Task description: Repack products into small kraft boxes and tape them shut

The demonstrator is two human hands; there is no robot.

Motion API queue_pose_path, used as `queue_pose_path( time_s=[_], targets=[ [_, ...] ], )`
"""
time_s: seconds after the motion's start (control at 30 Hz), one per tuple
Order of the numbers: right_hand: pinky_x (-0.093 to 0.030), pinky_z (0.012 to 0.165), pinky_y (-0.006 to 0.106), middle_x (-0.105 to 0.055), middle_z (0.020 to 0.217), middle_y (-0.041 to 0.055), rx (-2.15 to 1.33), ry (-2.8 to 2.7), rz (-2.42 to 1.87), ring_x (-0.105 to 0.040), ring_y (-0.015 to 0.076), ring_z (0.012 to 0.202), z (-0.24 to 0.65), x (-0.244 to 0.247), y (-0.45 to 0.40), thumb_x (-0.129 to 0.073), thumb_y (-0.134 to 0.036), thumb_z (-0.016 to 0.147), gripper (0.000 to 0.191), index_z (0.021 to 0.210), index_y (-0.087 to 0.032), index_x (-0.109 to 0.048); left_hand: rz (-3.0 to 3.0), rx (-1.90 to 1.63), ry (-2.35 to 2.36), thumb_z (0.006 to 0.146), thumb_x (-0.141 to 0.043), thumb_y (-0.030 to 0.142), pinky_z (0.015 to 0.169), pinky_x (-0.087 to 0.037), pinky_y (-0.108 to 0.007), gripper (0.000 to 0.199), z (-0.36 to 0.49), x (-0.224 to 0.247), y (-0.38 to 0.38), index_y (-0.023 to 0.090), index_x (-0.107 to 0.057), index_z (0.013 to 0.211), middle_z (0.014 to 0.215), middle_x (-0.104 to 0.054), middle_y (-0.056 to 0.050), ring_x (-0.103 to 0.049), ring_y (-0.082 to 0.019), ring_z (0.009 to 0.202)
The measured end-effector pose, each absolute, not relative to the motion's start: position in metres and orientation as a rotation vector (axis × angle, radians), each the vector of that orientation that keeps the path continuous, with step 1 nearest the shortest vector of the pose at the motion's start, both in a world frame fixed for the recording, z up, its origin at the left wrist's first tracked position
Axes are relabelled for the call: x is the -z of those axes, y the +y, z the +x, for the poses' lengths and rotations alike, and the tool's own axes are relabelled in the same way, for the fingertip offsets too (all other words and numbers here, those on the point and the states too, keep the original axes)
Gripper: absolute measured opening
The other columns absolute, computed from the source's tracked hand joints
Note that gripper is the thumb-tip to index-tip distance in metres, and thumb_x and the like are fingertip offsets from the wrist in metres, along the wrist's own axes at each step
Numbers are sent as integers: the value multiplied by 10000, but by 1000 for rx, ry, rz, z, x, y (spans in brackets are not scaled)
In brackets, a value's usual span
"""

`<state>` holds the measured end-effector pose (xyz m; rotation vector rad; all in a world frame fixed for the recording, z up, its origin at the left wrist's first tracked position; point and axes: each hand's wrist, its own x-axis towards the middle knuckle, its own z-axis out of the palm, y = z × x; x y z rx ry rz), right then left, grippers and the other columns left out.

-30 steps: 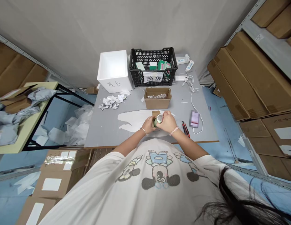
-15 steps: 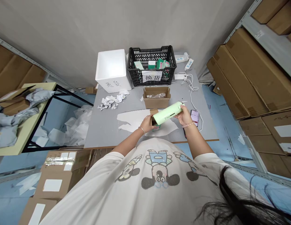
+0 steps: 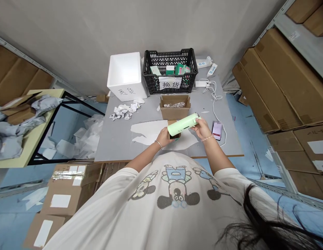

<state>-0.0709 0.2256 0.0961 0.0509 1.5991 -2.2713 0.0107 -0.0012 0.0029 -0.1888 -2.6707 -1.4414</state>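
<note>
My right hand is shut around one end of a pale green cylindrical flask, which lies tilted above the table. Its other end reaches over a small upright cardboard box. My left hand grips that box from the side, and the flask hides most of the box's top. A white bangle circles my left wrist, and a beaded bracelet circles my right.
On the grey table are a black crate of green-and-white cartons, a white foam box, a foil-filled carton, crumpled paper, a phone and white cables. Cardboard cartons fill the shelves on the right.
The flask has swung nearer the small box, with its far end now over the box. My right hand has moved slightly left with it, and my left hand stays on the box.
</note>
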Motion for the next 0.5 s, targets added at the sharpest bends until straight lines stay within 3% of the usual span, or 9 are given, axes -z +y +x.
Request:
queue_pose_path(
  time_s=[0.17,0.33,0.5],
  targets=[
    [-536,669,289,-608,811,-20,2022,2079,-6,-575,143,742,-70,-87,216,-713,-409,650,392,942,-203,-552,-101,1413,-2712,509,-899,329,1029,-420,-495,936,13,1,-1,187,-490,1339,1268,-584,-143,-540,-354,1203],
    [-471,687,287,-577,761,-21,1595,2596,-351,-523,143,677,-58,-96,204,-736,-376,614,442,982,-180,-589,-112,1404,-2722,517,-897,316,1047,-405,-491,926,13,1,1,163,-486,1332,1285,-572,-165,-527,-357,1221],
    [-463,811,337,-655,973,82,1261,2671,-699,-599,228,876,-37,-97,178,-717,-325,616,498,1069,-167,-586,-151,1382,-2728,536,-873,282,1027,-424,-490,888,12,1,2,175,-484,1327,1253,-585,-150,-550,-345,1179]
  ],
)
